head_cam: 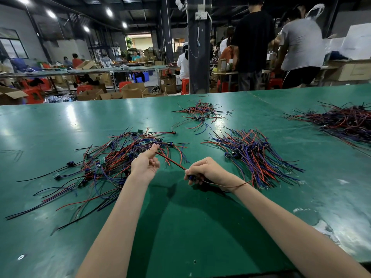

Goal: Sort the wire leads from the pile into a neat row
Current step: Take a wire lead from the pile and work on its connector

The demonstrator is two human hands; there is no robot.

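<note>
Wire lead (pixel 172 161) stretched straight between two hands, just above the green table (pixel 180 227).
The left hand (pixel 145 165) pinches its red-and-black end between the thumb and curled fingers, at the near edge of the tangled pile (pixel 108 157). The right hand (pixel 204 170) has its fingers curled round the blue connector end, and a thin red wire trails across that wrist. A fanned bundle (pixel 253 155) lies just to the right.

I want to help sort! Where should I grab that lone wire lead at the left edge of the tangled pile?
Probably pinch its dark end block from above-left: it is chunkier than the thin wire and sits at the outer edge of the tangled pile.
</note>
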